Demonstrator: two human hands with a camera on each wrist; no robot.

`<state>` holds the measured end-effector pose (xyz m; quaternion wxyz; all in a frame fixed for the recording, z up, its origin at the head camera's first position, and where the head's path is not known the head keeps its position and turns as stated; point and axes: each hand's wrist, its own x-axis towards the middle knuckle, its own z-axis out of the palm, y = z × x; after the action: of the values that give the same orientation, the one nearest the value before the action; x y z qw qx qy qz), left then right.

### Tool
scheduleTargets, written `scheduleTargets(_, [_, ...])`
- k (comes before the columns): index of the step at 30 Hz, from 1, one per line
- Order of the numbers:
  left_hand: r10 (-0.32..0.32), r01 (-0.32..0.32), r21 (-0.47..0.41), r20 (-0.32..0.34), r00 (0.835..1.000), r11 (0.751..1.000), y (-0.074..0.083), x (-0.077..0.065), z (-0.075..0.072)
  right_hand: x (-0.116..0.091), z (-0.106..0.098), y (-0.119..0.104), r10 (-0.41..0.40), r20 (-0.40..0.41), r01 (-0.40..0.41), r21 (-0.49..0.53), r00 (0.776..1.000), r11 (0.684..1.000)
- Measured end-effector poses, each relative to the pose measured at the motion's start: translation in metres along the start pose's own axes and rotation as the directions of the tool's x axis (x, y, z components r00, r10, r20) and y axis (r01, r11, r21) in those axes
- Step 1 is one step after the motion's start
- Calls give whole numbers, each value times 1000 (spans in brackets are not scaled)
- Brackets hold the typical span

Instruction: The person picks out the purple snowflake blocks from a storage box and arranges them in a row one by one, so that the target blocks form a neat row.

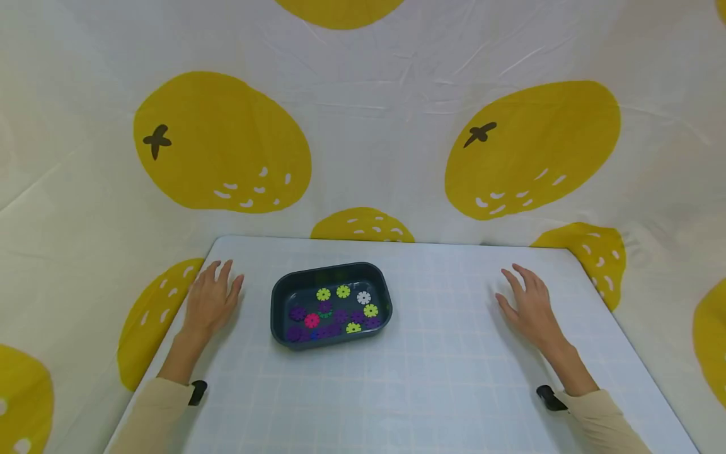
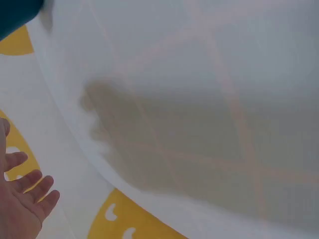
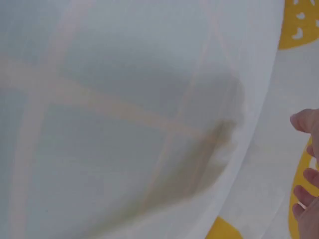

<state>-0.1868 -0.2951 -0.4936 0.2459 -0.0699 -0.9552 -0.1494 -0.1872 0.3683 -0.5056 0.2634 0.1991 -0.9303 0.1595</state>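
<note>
Because it is broad and looks smooth, 1 white gridded tabletop (image 1: 442, 353) may let a knocked item slide. Dark tray (image 1: 297, 294), 1: left of the tabletop's middle, nearer the left hand (image 1: 210, 302); a bumped rim could shift or tip it. Left hand: loosely spread, fingers slightly bent, nothing held, apart from the tray. Right hand (image 1: 530, 309): likewise loose and unladen, farther off; a long, low reach could clip the rim. Flower-shaped discs (image 1: 343, 291), inside the tray: 4 yellow, 1 white, 1 pink, several purple; small and partly overlapping, they may slip a pinch or lift together.
</note>
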Motion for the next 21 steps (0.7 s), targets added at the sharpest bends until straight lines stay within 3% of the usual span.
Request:
scheduleTargets(5, [-60,56,-86,-53,997,995,18,2,0,8,0,-10,-6,-40,8,53,999,999])
scheduleTargets(13, [-169,170,-207,26,985,963,39,5,3,17,3,-29,2,-49,4,110,999,994])
scheduleTargets(21, [-186,172,-347,-9,982,922,51,3,8,27,8,-46,47,-18,-43,156,999,987])
